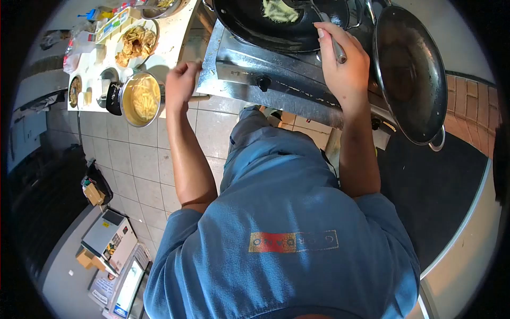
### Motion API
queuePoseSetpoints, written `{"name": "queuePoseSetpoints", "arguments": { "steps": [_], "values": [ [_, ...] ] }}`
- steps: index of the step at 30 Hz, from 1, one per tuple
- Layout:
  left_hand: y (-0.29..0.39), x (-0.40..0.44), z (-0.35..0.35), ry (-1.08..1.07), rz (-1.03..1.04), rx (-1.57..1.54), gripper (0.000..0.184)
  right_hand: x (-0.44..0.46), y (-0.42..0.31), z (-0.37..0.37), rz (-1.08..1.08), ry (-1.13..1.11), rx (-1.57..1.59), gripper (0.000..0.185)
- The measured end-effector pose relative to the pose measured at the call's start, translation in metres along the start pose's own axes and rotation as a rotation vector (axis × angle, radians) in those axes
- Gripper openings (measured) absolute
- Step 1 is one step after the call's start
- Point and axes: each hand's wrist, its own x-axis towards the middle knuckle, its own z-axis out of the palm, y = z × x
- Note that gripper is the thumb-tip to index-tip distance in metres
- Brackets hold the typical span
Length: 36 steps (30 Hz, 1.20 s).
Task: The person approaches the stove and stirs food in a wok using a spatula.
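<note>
The right hand [346, 66] is gripping the utensil [339, 52], the left hand [181, 82] is hovering curled, palm hidden, and food [280, 11] is lying in the pan [249, 26], where hard shoving could be spilling it.

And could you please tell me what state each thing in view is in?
Right hand: closed around the utensil's handle.
Utensil: held, reaching over the first pan.
Left hand: curled, contents unclear.
First pan: uncovered, holding pale food.
Second pan: uncovered, no food visible.
Pot: uncovered, holding yellow pieces.
Plate: bearing browned food.
Stove knob: setting unreadable.
Screen: lit.
</note>
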Motion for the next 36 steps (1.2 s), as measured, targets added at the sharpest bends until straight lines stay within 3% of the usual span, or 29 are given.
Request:
{"name": "queuePoseSetpoints", "arguments": {
  "steps": [3,7,8,9,10,11,12,13,16,18,21,22,26,29,31,33,36],
  "values": [
    [-0.047,-0.014,0.003,-0.201,-0.076,0.133,0.032,-0.005,0.017,-0.003,-0.109,0.001,-0.038,0.014],
    [-0.134,-0.013,0.033,-0.63,-0.413,0.361,0.037,-0.006,0.015,-0.008,-0.182,0.063,0.034,0.011],
    [-0.167,-0.011,0.044,-0.783,-0.295,0.446,0.043,-0.007,0.014,-0.01,-0.177,0.066,0.05,0.011],
    [-0.171,-0.02,0.062,-0.783,-0.459,0.567,0.048,-0.006,0.012,-0.012,-0.187,0.075,0.053,0.011],
    [-0.182,-0.028,0.078,-0.829,-0.489,0.603,0.048,-0.006,0.011,-0.014,-0.187,0.077,0.071,0.011],
    [-0.202,-0.03,0.087,-1.01,-0.335,0.66,0.051,-0.005,0.01,-0.017,-0.185,0.08,0.085,0.011],
    [-0.192,-0.041,0.101,-1.008,-0.534,0.555,0.051,-0.005,0.008,-0.019,-0.188,0.092,0.081,0.011],
    [-0.204,-0.051,0.109,-0.959,-0.384,0.494,0.052,-0.005,0.007,-0.022,-0.186,0.09,0.079,0.011],
    [-0.214,-0.056,0.112,-0.863,-0.514,0.348,0.053,-0.007,0.007,-0.025,-0.2,0.101,0.074,0.011],
    [-0.213,-0.05,0.106,-0.897,-0.733,0.241,0.056,-0.006,0.006,-0.027,-0.218,0.117,0.075,0.011],
    [-0.2,-0.054,0.097,-0.823,-0.802,0.253,0.061,-0.009,-0.001,-0.033,-0.133,0.051,0.02,0.014],
    [-0.211,-0.059,0.097,-0.664,-0.714,0.281,0.054,-0.009,-0.001,-0.033,-0.129,0.053,0.011,0.014],
    [-0.206,-0.051,0.078,-0.708,-0.723,0.28,0.04,-0.004,-0.003,-0.03,-0.101,0.097,0.04,0.011],
    [-0.237,-0.03,0.068,-0.86,-0.726,0.221,0.038,0.0,-0.004,-0.021,-0.063,0.105,0.038,0.011],
    [-0.237,-0.024,0.061,-0.803,-0.726,0.286,0.038,0.004,-0.006,-0.017,-0.057,0.095,0.034,0.012],
    [-0.243,-0.009,0.046,-0.865,-0.857,0.356,0.038,0.009,-0.006,-0.014,-0.042,0.09,0.02,0.012],
    [-0.204,0.017,0.012,-0.935,-0.798,0.506,0.045,0.014,-0.001,-0.007,-0.008,0.091,-0.017,0.013]
  ]
}}
